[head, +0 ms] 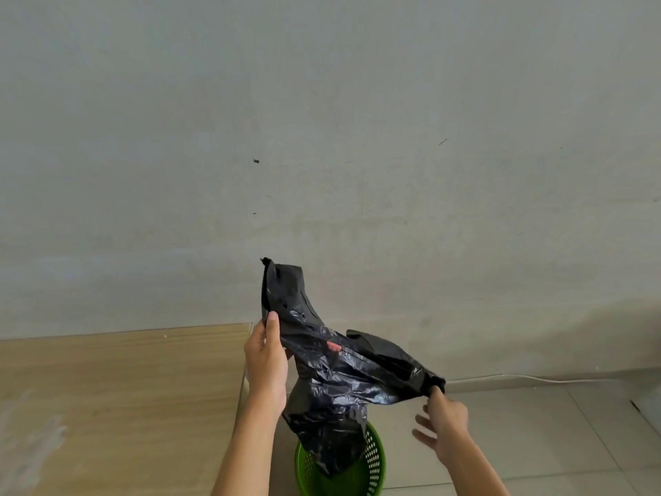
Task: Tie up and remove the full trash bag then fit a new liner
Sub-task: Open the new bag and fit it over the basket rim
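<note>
The left hand (266,363) grips one upper edge of the black trash liner (336,381), thumb pressed flat on the plastic. The right hand (443,422) pinches the opposite corner between thumb and forefinger, its other fingers spread loose. The liner hangs crumpled between them, its lower end dipping into the green perforated bin (373,470). Left of the bin stands a wooden table (118,395); behind it, a grey wall (322,137).

One black bag (336,374), one green bin (372,460)
</note>
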